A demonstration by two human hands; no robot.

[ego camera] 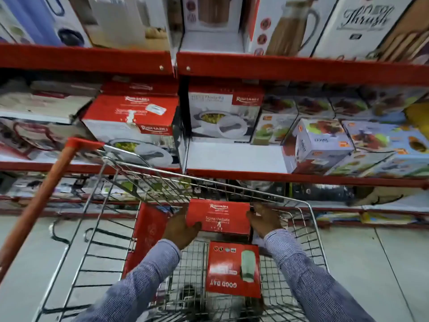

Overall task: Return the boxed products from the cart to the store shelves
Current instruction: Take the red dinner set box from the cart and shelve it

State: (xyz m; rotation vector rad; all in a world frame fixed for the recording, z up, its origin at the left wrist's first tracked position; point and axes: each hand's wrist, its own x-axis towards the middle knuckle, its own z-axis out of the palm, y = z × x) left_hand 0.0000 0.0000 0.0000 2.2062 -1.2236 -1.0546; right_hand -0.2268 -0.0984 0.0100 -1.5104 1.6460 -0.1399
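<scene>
The shelves (232,66) are red steel racks, their decks crowded with glossy printed cartons; one bare white patch lies on the middle deck, at its front edge just right of the upright, beside a matching casserole carton (222,112). Below them stands the cart (97,228), a chrome wire basket with a red handle, its far rim near the shelf front. Inside it a red panel leans along the left wall, and a red Good Day box (233,269) lies flat on the wire floor toward the near right. The Rishabh box (218,218), smooth red card with square corners, sits at the far end of the basket, clamped between both hands: the left hand (181,228) presses its left face, the right hand (264,220) its right. To lift it well, I'd keep the palms flat and squeeze evenly, raise it straight up clear of the rim wires, then slide it level into that bare patch, label outward
</scene>
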